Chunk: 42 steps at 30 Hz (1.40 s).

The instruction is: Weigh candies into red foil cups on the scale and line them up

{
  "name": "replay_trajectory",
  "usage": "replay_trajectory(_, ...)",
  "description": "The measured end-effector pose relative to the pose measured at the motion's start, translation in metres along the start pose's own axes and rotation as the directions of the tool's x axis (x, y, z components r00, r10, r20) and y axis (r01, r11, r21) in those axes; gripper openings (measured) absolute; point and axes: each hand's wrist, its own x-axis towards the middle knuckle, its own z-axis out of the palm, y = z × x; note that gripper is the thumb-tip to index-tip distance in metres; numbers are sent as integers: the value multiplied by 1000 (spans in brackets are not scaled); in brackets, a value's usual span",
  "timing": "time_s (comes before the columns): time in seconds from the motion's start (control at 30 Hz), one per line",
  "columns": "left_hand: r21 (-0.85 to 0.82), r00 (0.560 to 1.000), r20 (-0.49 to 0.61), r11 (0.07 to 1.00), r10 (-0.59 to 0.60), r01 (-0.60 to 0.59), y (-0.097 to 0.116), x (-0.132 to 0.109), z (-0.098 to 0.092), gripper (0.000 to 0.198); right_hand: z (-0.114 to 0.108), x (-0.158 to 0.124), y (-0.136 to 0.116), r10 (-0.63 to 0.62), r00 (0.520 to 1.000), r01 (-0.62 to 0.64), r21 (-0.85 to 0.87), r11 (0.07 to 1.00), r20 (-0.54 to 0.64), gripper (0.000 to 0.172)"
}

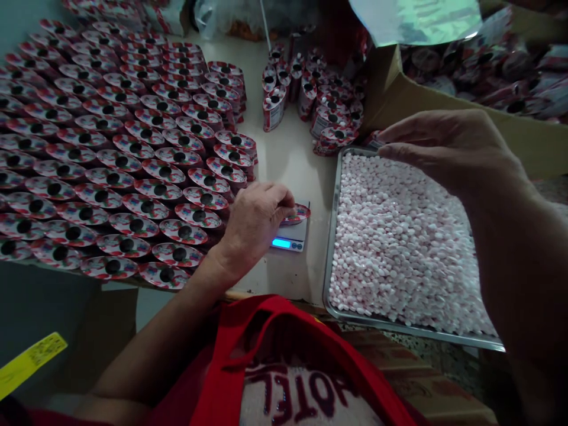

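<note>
My left hand (257, 219) reaches over a small digital scale (288, 244) with a lit blue display. Its thumb and fingers are closed on the top of a red-and-white oval pack (299, 213) that stands on the scale. The hand covers part of both. My right hand (461, 145) is raised above the far side of a metal tray (332, 248) full of small white tablet-like pieces (399, 254). Its thumb and fingertips are pinched together; what they hold is hidden. A printed pack (374, 139) shows just behind those fingertips.
Rows of upright oval packs (115, 160) with round dark openings fill the table's left side. More packs (328, 118) stand at the back middle. A cardboard box (479, 106) of packs is at the back right, under a hanging sheet (421, 21).
</note>
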Motion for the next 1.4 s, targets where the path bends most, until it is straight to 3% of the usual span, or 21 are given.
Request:
replay_trajectory(0.2, -29, 1000, 18, 1000, -4, 4, -1, -2, 5, 10, 12, 14, -10, 4, 999, -4, 8, 1000, 41, 23)
replay_trajectory(0.43, -23, 1000, 27, 1000, 4, -3, -1, -3, 2, 8, 10, 15, -3, 33, 999, -34, 26, 999, 34, 23)
replay_trajectory(0.63, -20, 999, 44, 1000, -8, 9, -2, -3, 5, 6, 7, 16, 5, -23, 999, 22, 41, 999, 37, 30)
replay_trajectory(0.77, -15, 999, 40, 1000, 11, -11, -4, -5, 5, 8, 9, 22, 12, -85, 995, 81, 72, 994, 59, 25)
replay_trajectory(0.83, -11, 999, 39, 1000, 21, -20, -7, -5, 4, 9, 11, 34, 21, -160, 987, 160, -2, 987, 15, 21)
replay_trajectory(0.9, 16, 998, 50, 999, 36, -37, -11, -4, 2, 7, 13, 51, 32, -284, 958, 270, -207, 940, -39, 17)
replay_trajectory(0.93, 38, 996, 69, 998, 50, -52, -12, -3, 1, 20, 15, 60, 36, -344, 939, 317, -328, 890, -27, 18)
replay_trajectory(1.03, 107, 976, 187, 986, 110, -131, -11, -2, 1, 58, 26, 83, 45, -368, 915, 393, -566, 725, 164, 23)
replay_trajectory(1.13, 187, 964, 248, 971, 99, -147, -3, 2, 5, 43, 46, 95, 47, -224, 915, 402, -696, 596, 336, 25)
replay_trajectory(1.27, 275, 994, 90, 958, 59, -81, 6, 19, 1, 30, 68, 97, 44, -154, 910, 408, -761, 505, 386, 25)
replay_trajectory(1.4, 289, 989, -147, 957, 11, 32, -5, 53, -35, 33, 73, 79, 20, -236, 901, 433, -764, 478, 363, 28)
